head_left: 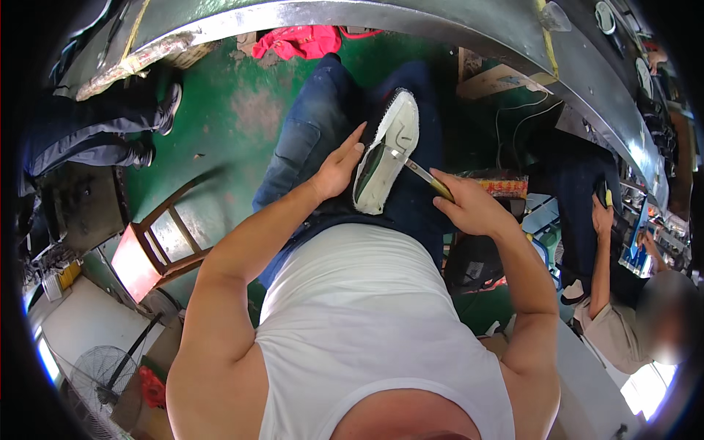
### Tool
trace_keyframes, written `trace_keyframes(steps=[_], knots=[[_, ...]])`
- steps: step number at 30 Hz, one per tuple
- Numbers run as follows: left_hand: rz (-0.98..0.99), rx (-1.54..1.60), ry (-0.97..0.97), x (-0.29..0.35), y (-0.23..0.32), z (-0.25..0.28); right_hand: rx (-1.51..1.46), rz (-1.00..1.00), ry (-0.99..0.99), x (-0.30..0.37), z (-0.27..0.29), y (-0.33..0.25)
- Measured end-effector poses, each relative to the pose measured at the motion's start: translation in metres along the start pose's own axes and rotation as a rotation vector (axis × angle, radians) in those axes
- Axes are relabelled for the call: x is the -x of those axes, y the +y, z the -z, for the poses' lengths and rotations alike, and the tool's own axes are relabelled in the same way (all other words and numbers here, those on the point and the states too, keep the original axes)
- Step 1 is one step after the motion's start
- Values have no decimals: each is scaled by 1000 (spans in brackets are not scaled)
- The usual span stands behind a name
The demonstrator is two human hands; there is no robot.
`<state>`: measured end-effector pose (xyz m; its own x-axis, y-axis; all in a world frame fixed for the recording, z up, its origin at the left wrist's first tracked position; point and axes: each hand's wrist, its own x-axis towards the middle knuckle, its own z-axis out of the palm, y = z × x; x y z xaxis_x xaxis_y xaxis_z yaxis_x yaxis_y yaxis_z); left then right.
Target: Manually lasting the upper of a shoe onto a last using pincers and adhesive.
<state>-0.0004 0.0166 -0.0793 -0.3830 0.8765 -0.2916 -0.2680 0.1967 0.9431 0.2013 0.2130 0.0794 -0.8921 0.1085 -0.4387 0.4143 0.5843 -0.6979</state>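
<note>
A shoe lies bottom up across my lap, toe pointing away, with a pale whitish underside and dark upper material showing at its left edge. My left hand rests along the shoe's left side, its fingers stretched out and its palm partly hidden. My right hand is closed around the yellowish handle of a hammer. The hammer's metal head meets the middle of the shoe's underside, or hovers just over it; I cannot tell which.
A metal-edged bench curves across the far side, with red cloth on the green floor under it. A wooden chair stands at left, near another person's legs. A fan is lower left. At right, a co-worker's hand holds something dark.
</note>
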Motion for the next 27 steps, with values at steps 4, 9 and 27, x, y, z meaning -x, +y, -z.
trace_keyframes(steps=[4, 9, 27], knots=[[-111, -271, -49, 7, 13, -7, 154, 93, -3, 0, 5, -5], [-136, -448, -59, 15, 28, -14, 258, -114, -272, -22, 44, -47], [37, -216, -160, -6, 38, -3, 434, 172, -363, -78, 62, 41]])
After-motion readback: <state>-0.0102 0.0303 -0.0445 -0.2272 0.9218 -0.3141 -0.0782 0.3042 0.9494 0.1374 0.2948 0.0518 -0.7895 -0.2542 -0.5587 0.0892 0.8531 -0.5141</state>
